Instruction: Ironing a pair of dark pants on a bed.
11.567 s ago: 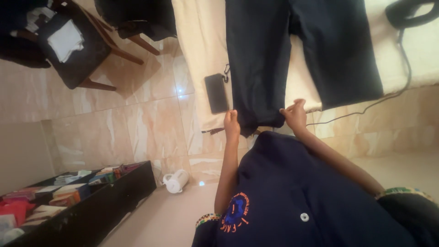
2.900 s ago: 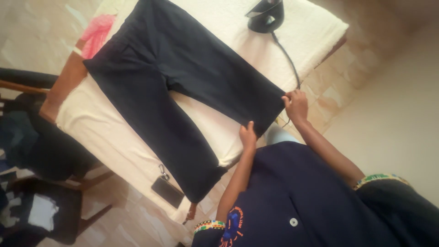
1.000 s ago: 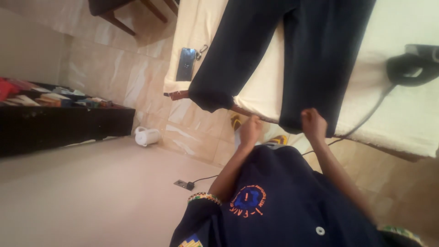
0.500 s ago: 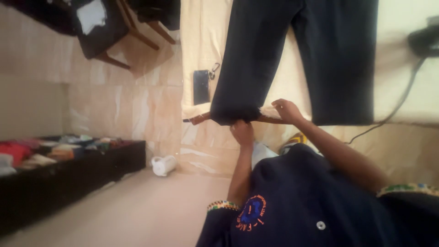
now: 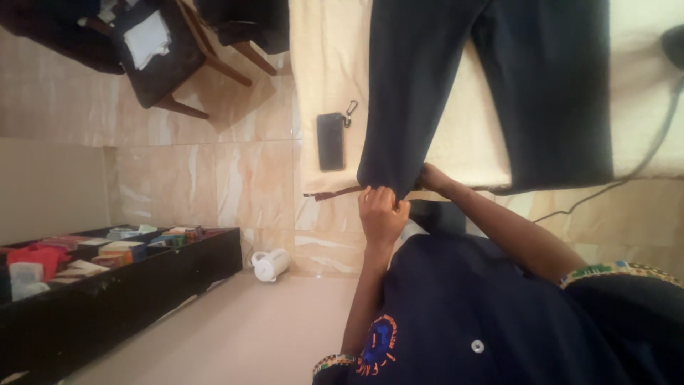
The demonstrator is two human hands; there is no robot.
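Dark navy trousers (image 5: 456, 78) lie flat on a table covered with a cream cloth (image 5: 328, 64). My left hand (image 5: 381, 210) grips the hem of the left trouser leg at the table's near edge. My right hand (image 5: 431, 178) holds the same hem from the other side, fingers partly hidden behind the fabric. The other trouser leg (image 5: 563, 107) lies flat to the right, untouched.
A black phone (image 5: 330, 141) with a clip lies on the cloth beside the left leg. A dark cable (image 5: 641, 160) runs off the table's right side. A wooden chair with clothes (image 5: 164, 50), a white kettle (image 5: 271, 264) and a black shelf of boxes (image 5: 107, 285) stand on the tiled floor.
Both hands closed in on the left trouser leg's hem; the right hand moved from beside the hem onto it. The view shifted slightly.
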